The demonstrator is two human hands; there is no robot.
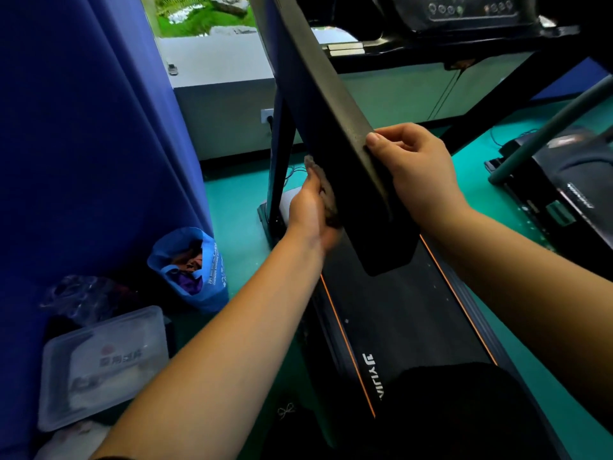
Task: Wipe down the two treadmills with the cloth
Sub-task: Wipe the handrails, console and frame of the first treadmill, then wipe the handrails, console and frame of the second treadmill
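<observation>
I read this as mid-wipe on the near treadmill point(408, 313). Left hand point(310, 207) is flat, pressing the cloth point(328, 200) to the handrail's point(335, 104) outer side. Right hand point(414, 161) is wrapped round its other edge, steadying. Next: slide the cloth along the rail. Second treadmill point(570, 194) looks pending.

A blue curtain point(99, 127) is hanging down the left side, and at its foot a blue bag point(199, 280) is standing open on the green floor point(232, 207), holding what may be bundled fabric, though the contents are blurred. Nearer the camera, a clear lidded plastic box point(99, 366) is lying just beside a crumpled clear plastic bag point(79, 297). Beyond, a window point(199, 14) is showing greenery and pale stones above a white ledge point(215, 58), where a small object point(172, 68) is sitting, and a wall socket point(267, 115) is showing below it, with thin dark cables point(293, 171) trailing nearby.
</observation>
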